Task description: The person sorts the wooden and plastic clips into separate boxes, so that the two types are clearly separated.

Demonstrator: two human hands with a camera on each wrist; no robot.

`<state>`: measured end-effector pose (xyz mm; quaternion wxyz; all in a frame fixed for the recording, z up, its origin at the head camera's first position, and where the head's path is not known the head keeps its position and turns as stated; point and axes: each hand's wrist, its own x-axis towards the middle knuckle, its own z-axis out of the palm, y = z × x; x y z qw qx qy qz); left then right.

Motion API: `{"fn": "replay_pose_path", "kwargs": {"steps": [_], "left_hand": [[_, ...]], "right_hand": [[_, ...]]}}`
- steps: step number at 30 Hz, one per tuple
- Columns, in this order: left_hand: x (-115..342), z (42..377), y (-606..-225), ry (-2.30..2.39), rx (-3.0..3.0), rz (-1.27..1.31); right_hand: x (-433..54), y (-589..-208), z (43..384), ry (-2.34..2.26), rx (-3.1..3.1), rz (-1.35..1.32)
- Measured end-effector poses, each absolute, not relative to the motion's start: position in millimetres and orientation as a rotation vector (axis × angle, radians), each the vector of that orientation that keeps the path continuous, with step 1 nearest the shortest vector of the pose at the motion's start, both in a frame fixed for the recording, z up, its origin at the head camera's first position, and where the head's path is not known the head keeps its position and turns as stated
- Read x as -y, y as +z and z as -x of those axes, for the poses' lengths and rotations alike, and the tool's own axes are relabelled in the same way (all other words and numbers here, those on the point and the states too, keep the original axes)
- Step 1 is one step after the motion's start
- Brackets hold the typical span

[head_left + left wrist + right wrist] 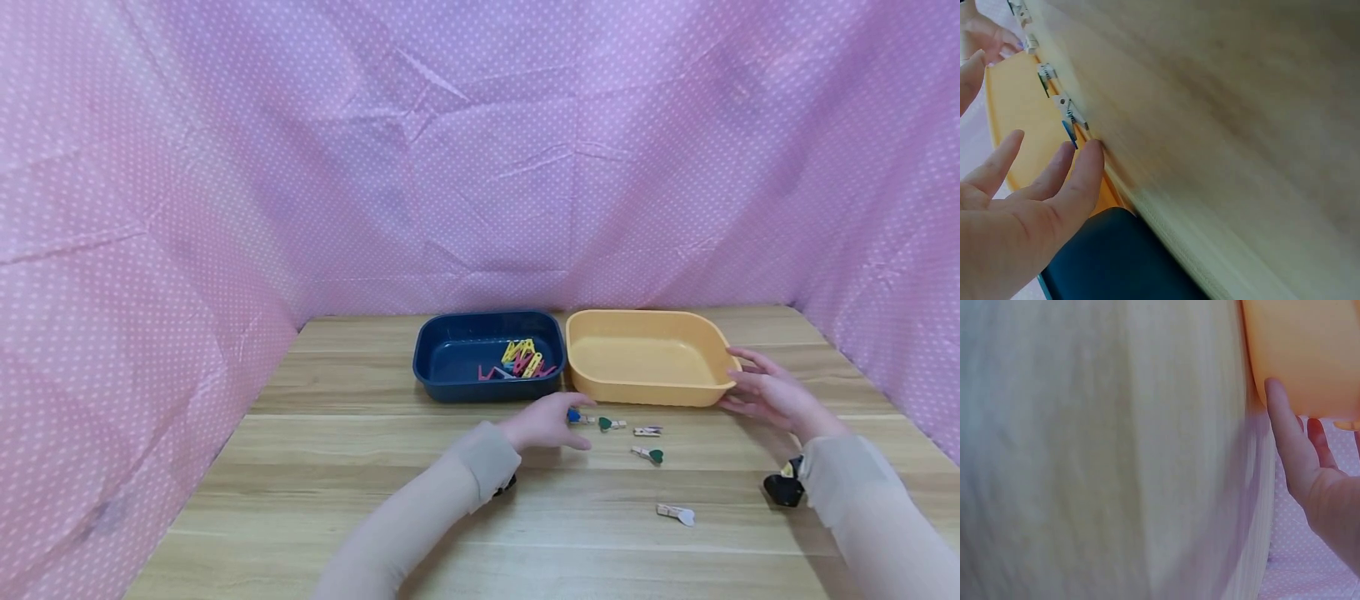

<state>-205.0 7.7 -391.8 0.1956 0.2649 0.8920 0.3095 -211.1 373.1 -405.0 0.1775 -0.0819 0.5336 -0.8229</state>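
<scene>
My left hand (549,423) reaches over the table just in front of the trays, thumb and fingers spread apart. Right by its fingertips lies a wooden clothespin with a blue heart (574,415); nothing is gripped. To the right lie a clothespin with a green heart (606,424), a plain-looking clothespin (648,432), a second green-heart clothespin (656,456) and, closer to me, one with a white heart (686,517). At the right end of the yellow tray (647,395), my right hand (776,398) rests extended fingers against the outer wall, as the right wrist view also shows.
A dark blue tray (483,392) stands left of the yellow one, holding several yellow, pink and blue plastic clothespins (522,358). Both trays sit toward the back of the wooden table (330,467). Pink dotted cloth (480,183) hangs behind and along both sides.
</scene>
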Motion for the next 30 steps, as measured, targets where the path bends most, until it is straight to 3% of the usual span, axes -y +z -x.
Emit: {"fn": "replay_pose_path", "kwargs": {"steps": [11,30], "left_hand": [[-21.2,210.0,-390.7,0.751,-2.511,-0.644],[-30.2,213.2,-394.5,0.646,-2.563,-0.705]], "right_hand": [[-373.6,-405.0,210.2,-2.325,-1.506,0.230],[-373.0,-403.8,209.7,-2.318,-1.530,0.223]]}}
